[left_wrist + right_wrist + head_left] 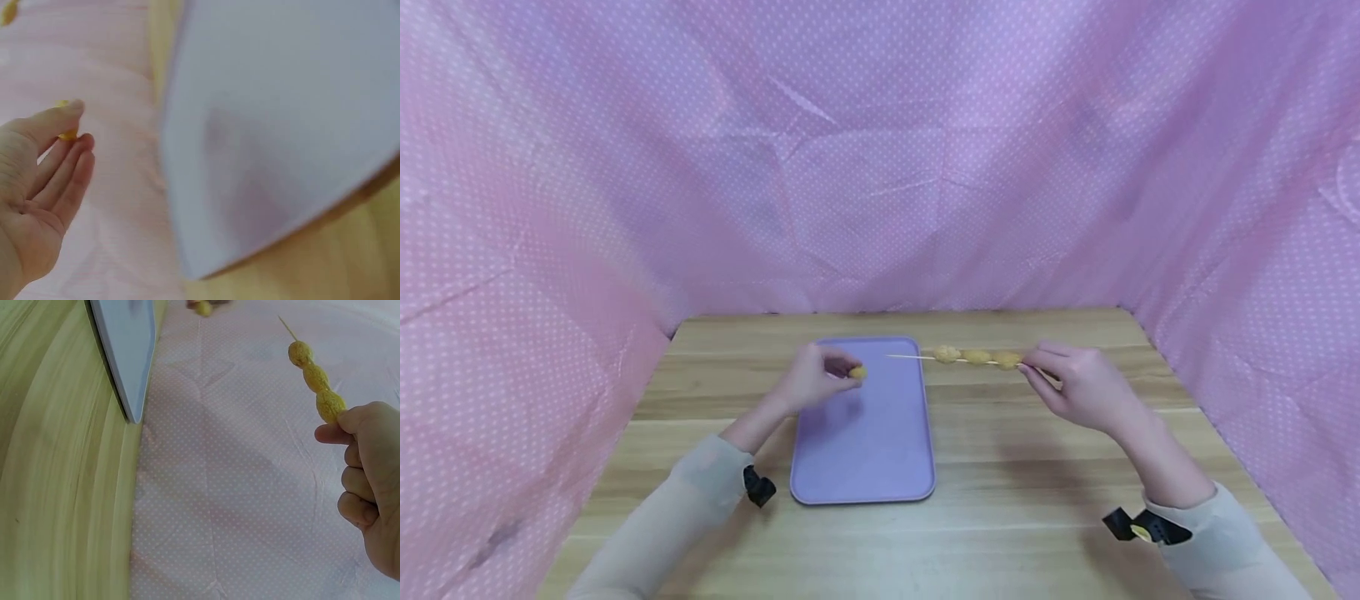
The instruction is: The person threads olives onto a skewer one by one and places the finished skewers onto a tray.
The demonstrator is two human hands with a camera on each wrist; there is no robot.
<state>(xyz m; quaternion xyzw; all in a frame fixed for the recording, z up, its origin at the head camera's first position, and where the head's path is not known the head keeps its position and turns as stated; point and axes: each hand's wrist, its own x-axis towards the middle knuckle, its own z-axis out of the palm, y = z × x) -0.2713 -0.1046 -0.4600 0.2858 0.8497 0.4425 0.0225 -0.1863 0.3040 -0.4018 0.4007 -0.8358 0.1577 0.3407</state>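
Observation:
My right hand (1078, 387) pinches a thin wooden skewer (906, 357) near its right end. Three yellow-brown balls (315, 378) with a rough surface sit in a row on the skewer, the last one right against my fingertips. The bare pointed tip faces left, toward my other hand. Between thumb and fingers, my left hand (812, 379) holds a single small yellow ball (859, 372) above the tray, apart from the skewer tip. Fingers partly cover that ball in the left wrist view. What the right palm encloses is hidden.
A purple rectangular tray (872, 450) lies on the wooden table (1000, 533), left of the right hand. Pink dotted cloth (880, 208) hangs around the table's back and sides. Dark wrist devices (1150, 527) are strapped over both sleeves.

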